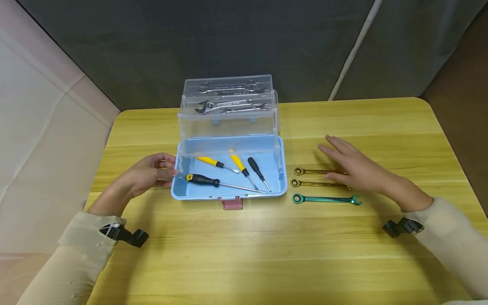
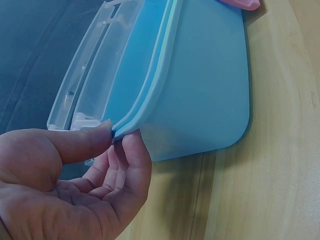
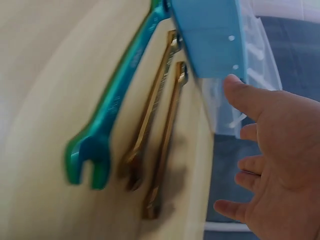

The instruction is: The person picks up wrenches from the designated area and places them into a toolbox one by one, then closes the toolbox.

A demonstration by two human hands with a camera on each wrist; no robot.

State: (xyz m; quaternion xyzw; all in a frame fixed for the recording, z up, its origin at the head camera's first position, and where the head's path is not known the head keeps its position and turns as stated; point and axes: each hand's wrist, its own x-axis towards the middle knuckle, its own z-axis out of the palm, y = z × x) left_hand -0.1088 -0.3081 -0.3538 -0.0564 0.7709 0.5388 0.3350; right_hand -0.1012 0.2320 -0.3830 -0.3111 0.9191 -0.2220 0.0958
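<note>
Left hand (image 1: 149,174) pinched blue toolbox (image 1: 198,198); right hand (image 1: 354,166) hung spread

At the left, the left hand pointed far and right, thumb and bent fingers clamped on the blue toolbox's left rim. Four screwdrivers (image 1: 203,180) lay inside the box. To its right, two gold wrenches (image 1: 318,184) lay beyond a green wrench (image 1: 324,199). Over the gold pair's right ends, the right hand pointed far and left, fingers apart.

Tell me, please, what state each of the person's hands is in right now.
Left hand: pinching the rim of the light-blue plastic toolbox.
Right hand: open, holding nothing, near two gold-coloured metal wrenches.
</note>
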